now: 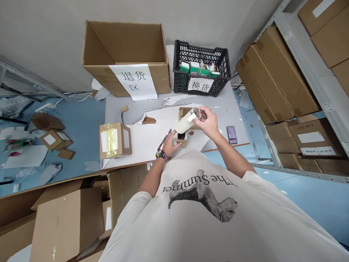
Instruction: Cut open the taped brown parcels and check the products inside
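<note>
- The white bottle with a shiny metal top is up in the air, just over a small brown box.
- The right hand is closed around the metal top and holds the bottle.
- The left hand is open and apart from the right hand. Its fingers touch the small brown box.
- A watch is on the left wrist.
- A thin red and black tool is just beside the left hand.
- A purple packet lies on the table.
- A brown box with yellow tape sits on the table too.
- Farther off are a black crate of small green boxes and a big open cardboard box with a paper sign.
</note>
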Tool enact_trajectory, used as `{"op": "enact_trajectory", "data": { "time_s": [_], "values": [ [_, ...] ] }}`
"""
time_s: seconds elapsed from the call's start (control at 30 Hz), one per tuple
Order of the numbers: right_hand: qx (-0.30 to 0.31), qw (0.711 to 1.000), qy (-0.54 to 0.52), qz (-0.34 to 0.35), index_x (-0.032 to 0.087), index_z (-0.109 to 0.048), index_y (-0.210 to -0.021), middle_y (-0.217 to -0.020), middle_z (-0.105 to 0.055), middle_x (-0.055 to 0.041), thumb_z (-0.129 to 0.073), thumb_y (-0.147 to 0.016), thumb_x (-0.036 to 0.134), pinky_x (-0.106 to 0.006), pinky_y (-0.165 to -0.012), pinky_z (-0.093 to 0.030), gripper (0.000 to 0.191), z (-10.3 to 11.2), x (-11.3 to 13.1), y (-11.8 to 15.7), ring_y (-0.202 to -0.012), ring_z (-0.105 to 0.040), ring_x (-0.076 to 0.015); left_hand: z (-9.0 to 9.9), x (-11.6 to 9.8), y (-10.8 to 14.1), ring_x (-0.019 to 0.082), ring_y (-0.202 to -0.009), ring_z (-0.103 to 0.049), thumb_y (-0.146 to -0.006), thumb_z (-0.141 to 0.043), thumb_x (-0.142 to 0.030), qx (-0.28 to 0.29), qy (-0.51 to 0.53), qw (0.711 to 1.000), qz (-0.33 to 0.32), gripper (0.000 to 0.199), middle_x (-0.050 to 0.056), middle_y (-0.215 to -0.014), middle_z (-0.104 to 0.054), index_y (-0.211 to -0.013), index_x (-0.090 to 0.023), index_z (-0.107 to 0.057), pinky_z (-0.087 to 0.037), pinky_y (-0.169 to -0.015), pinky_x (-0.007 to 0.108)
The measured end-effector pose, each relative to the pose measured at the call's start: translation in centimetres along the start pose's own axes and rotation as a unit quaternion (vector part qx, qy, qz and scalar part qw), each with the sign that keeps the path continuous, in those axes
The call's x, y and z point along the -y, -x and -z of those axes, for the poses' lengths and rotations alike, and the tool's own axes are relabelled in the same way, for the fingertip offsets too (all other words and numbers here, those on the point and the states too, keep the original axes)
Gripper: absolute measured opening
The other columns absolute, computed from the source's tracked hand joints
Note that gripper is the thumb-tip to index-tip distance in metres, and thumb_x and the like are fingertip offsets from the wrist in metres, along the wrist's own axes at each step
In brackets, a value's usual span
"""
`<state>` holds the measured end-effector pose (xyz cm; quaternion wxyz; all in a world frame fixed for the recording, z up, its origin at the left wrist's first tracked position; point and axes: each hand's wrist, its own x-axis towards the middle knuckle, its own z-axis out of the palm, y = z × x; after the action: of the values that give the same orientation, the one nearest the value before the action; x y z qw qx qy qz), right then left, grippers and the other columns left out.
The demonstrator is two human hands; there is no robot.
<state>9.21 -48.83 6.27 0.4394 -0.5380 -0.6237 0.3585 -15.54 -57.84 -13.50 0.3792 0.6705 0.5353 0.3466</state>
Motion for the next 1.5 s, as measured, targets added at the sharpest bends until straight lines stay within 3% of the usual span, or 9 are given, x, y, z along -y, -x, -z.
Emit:
{"op": "enact_trajectory", "data": {
  "time_s": [0.17, 0.3, 0.47, 0.57, 0.8, 1.0, 1.13, 1.37, 1.5],
  "values": [
    [-0.031, 0.994, -0.099, -0.046, 0.028, -0.073, -0.112, -0.103, -0.073, -0.0025, -0.092, -0.079, 0.062, -0.039, -0.086, -0.069, 0.051, 1.0, -1.3, -0.1, -0.100, -0.072, -0.0250, 2.4, -2.3, 0.3, 0.043, -0.160, -0.058, -0.088, -0.092, -0.057, -0.073, 0.029, 0.997, -0.003, 0.107, 0.025, -0.174, -0.058, -0.178, -0.018, -0.047, -0.055, -0.128, 0.063],
    [-0.050, 0.977, -0.181, -0.106, 0.028, -0.075, -0.113, -0.106, -0.077, -0.0032, -0.093, -0.078, 0.068, -0.041, -0.083, -0.073, 0.056, 1.3, -1.5, -0.4, -0.106, -0.075, -0.0278, 4.0, -5.7, -1.4, 0.036, -0.137, -0.074, -0.096, -0.083, -0.074, -0.176, 0.180, 0.968, 0.021, 0.097, 0.023, -0.160, -0.069, -0.173, -0.021, -0.054, -0.065, -0.114, 0.054],
    [-0.053, 0.967, -0.211, -0.133, 0.028, -0.078, -0.113, -0.107, -0.081, -0.0037, -0.092, -0.079, 0.067, -0.039, -0.081, -0.073, 0.053, 1.0, -1.3, -0.7, -0.109, -0.076, -0.0281, 4.5, -9.8, -4.5, 0.022, -0.082, -0.081, -0.098, -0.068, -0.091, -0.058, 0.408, 0.899, 0.149, 0.087, 0.014, -0.114, -0.082, -0.145, -0.018, -0.072, -0.070, -0.072, 0.034],
    [-0.024, 0.964, -0.233, -0.124, 0.030, -0.082, -0.123, -0.121, -0.083, -0.0050, -0.091, -0.081, 0.064, -0.041, -0.085, -0.074, 0.055, 1.3, -0.9, -0.7, -0.116, -0.076, -0.0295, 4.7, -11.6, -5.1, 0.018, -0.072, -0.076, -0.095, -0.075, -0.089, -0.064, 0.438, 0.881, 0.165, 0.080, 0.012, -0.107, -0.081, -0.130, -0.017, -0.075, -0.065, -0.060, 0.029],
    [0.009, 0.943, -0.306, -0.133, 0.041, -0.076, -0.154, -0.147, -0.076, -0.0004, -0.081, -0.091, 0.052, -0.046, -0.103, -0.076, 0.065, 1.7, -0.6, -0.1, -0.122, -0.076, -0.0251, 6.0, -14.3, -4.7, 0.025, -0.112, -0.079, -0.088, -0.095, -0.071, -0.220, 0.264, 0.939, -0.031, 0.075, 0.014, -0.140, -0.073, -0.142, -0.025, -0.069, -0.071, -0.081, 0.032],
    [0.012, 0.915, -0.364, -0.172, 0.032, -0.080, -0.138, -0.136, -0.081, -0.0029, -0.077, -0.087, 0.043, -0.049, -0.102, -0.077, 0.052, 1.1, -1.8, 0.0, -0.115, -0.076, -0.0254, 6.2, -16.2, -4.5, 0.031, -0.133, -0.072, -0.088, -0.096, -0.069, -0.287, 0.150, 0.942, -0.088, 0.083, 0.014, -0.147, -0.068, -0.150, -0.026, -0.062, -0.071, -0.102, 0.043],
    [0.003, 0.924, -0.334, -0.186, 0.032, -0.075, -0.134, -0.128, -0.080, -0.0036, -0.083, -0.090, 0.063, -0.046, -0.093, -0.077, 0.055, 0.9, -1.8, -0.1, -0.109, -0.075, -0.0243, 6.2, -16.8, -4.2, 0.037, -0.143, -0.067, -0.085, -0.100, -0.065, -0.267, 0.147, 0.948, -0.094, 0.081, 0.015, -0.147, -0.068, -0.148, -0.026, -0.067, -0.067, -0.115, 0.053],
    [-0.029, 0.952, -0.269, -0.145, 0.036, -0.071, -0.146, -0.149, -0.073, -0.0066, -0.089, -0.084, 0.079, -0.043, -0.099, -0.072, 0.077, 1.7, -0.4, -0.4, -0.129, -0.071, -0.0284, 5.8, -16.6, -4.2, 0.040, -0.157, -0.061, -0.082, -0.103, -0.068, -0.188, 0.247, 0.948, -0.078, 0.089, 0.016, -0.157, -0.066, -0.155, -0.032, -0.067, -0.064, -0.122, 0.057],
    [-0.042, 0.963, -0.253, -0.084, 0.038, -0.071, -0.148, -0.162, -0.067, -0.0074, -0.097, -0.077, 0.076, -0.051, -0.113, -0.068, 0.085, 2.8, 0.3, -0.5, -0.143, -0.066, -0.0339, 5.7, -16.4, -4.2, 0.031, -0.120, -0.083, -0.086, -0.099, -0.073, -0.122, 0.356, 0.926, 0.019, 0.105, 0.016, -0.144, -0.076, -0.170, -0.030, -0.055, -0.073, -0.095, 0.041]
  ]
}}
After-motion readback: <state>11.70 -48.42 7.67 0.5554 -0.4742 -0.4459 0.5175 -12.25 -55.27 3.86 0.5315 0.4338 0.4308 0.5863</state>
